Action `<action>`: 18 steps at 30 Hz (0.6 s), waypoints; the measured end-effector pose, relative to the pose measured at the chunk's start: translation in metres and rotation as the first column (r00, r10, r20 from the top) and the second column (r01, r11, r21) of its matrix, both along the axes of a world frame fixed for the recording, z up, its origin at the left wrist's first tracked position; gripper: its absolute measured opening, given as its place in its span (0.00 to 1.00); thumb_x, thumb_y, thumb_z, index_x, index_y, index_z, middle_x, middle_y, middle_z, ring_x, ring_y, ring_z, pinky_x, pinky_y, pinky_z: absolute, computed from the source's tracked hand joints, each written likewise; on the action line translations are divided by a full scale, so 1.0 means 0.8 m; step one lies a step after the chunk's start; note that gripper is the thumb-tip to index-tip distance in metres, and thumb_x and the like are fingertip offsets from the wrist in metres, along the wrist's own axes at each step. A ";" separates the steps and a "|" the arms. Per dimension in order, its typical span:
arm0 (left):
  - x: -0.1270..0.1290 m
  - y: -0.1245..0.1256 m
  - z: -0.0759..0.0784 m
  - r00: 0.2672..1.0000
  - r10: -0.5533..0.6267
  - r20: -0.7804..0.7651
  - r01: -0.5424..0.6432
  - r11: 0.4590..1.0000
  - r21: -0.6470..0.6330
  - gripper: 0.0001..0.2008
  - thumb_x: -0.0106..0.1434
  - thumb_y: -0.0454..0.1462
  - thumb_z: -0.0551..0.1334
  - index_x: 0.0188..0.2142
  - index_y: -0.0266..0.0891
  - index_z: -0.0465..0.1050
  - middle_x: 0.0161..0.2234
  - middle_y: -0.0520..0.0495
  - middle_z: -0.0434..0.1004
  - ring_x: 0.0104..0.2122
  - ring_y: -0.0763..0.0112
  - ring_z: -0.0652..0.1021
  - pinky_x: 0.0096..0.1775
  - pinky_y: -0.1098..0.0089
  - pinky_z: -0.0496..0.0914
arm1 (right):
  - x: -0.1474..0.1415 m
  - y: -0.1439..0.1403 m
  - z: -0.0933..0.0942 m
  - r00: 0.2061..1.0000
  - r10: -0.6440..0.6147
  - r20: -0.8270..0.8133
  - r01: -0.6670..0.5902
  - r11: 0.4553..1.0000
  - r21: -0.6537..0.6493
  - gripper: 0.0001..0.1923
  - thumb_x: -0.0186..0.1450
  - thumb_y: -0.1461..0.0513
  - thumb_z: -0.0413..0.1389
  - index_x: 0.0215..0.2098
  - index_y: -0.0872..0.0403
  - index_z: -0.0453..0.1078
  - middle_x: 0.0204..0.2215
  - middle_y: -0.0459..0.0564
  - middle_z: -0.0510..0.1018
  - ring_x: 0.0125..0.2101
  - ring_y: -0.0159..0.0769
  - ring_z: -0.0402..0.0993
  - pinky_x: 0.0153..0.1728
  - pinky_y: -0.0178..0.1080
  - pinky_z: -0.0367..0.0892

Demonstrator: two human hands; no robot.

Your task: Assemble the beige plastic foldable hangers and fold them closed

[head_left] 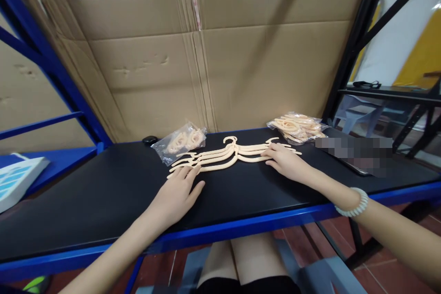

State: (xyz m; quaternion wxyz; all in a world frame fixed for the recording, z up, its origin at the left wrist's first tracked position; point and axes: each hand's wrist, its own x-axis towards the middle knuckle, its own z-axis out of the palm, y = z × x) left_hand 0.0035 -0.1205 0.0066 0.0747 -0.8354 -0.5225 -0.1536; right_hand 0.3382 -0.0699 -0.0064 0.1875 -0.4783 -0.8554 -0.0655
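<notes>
Several peach plastic clothes hangers (220, 163) lie overlapped in a stack on the black tabletop (220, 197), their hooks together at the far side. My left hand (177, 195) lies over the left ends of the stack, fingers stretched out and thumb spread away to the right. At the other end, my right hand (285, 161) touches the right arms of the hangers with its fingertips, thumb apart from the fingers. Neither hand is closed round a hanger. The hangers' left tips are partly hidden by my left fingers.
A clear bag of peach hooked pieces (186, 140) lies behind the stack on the left; a fuller bag of peach plastic pieces (298, 126) is at the back right. Cardboard panels (275, 69) stand along the rear. A dark flat device (358, 165), partly blurred out, lies at right.
</notes>
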 end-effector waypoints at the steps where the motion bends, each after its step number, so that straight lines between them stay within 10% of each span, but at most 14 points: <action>1: 0.004 -0.005 0.001 1.000 0.020 0.007 -0.020 1.000 -0.014 0.24 0.68 0.43 0.49 0.57 0.32 0.64 0.50 0.36 0.70 0.52 0.53 0.69 0.55 0.53 0.64 | 0.000 -0.002 0.000 1.000 -0.008 -0.005 0.008 1.000 -0.013 0.10 0.63 0.68 0.52 0.41 0.57 0.72 0.38 0.57 0.72 0.42 0.44 0.69 0.45 0.45 0.65; 12: 0.027 -0.034 -0.015 0.979 0.106 0.174 -0.127 0.985 0.118 0.05 0.63 0.35 0.59 0.35 0.38 0.73 0.43 0.40 0.65 0.45 0.56 0.72 0.46 0.55 0.72 | -0.020 -0.057 0.001 0.984 -0.115 -0.140 0.095 0.986 -0.141 0.08 0.66 0.64 0.47 0.31 0.51 0.65 0.33 0.47 0.73 0.33 0.37 0.72 0.34 0.38 0.64; 18: 0.028 -0.044 -0.010 0.952 -0.056 0.302 -0.047 0.945 0.325 0.04 0.65 0.32 0.55 0.34 0.38 0.68 0.57 0.37 0.56 0.58 0.50 0.65 0.53 0.51 0.67 | -0.031 -0.071 -0.008 0.971 -0.162 -0.177 0.185 0.976 0.116 0.11 0.69 0.60 0.44 0.34 0.50 0.65 0.31 0.47 0.76 0.27 0.36 0.72 0.28 0.36 0.61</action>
